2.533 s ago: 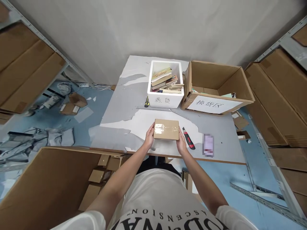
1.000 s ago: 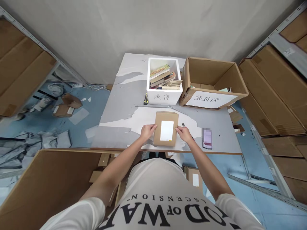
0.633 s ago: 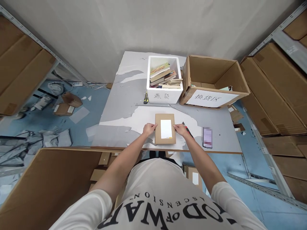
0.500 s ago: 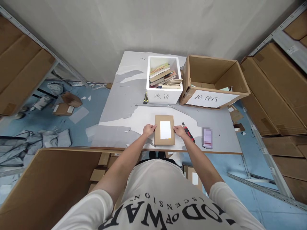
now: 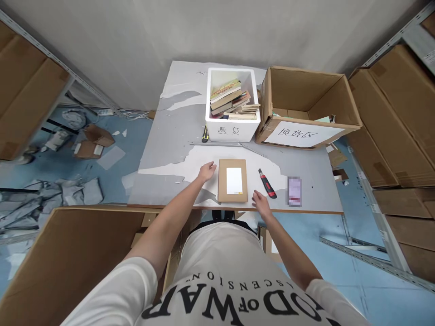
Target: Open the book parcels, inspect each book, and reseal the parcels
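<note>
A flat brown cardboard package (image 5: 222, 181) with a white label (image 5: 234, 180) lies on the table before me. My left hand (image 5: 207, 171) is just off the package's left edge, its fingers loosely stretched and holding nothing. Lower down, beyond the package's right edge, my right hand (image 5: 261, 202) hovers near the table's front edge with slightly bent fingers and nothing in them. A red and black box cutter (image 5: 268, 184) lies just above my right hand. Farther right is a phone (image 5: 294, 192) whose screen is blurred out.
A white foam box (image 5: 233, 131) full of books (image 5: 226, 99) stands at the back of the table (image 5: 159, 154). Right of it is an open cardboard box (image 5: 343, 108). A yellow and black cutter (image 5: 205, 134) rests beside the foam box. A large open carton (image 5: 68, 253) sits below left.
Both hands have let go of the package's sides. My left hand has moved slightly left and up, my right hand down toward the table's edge. The package stays on the table.
</note>
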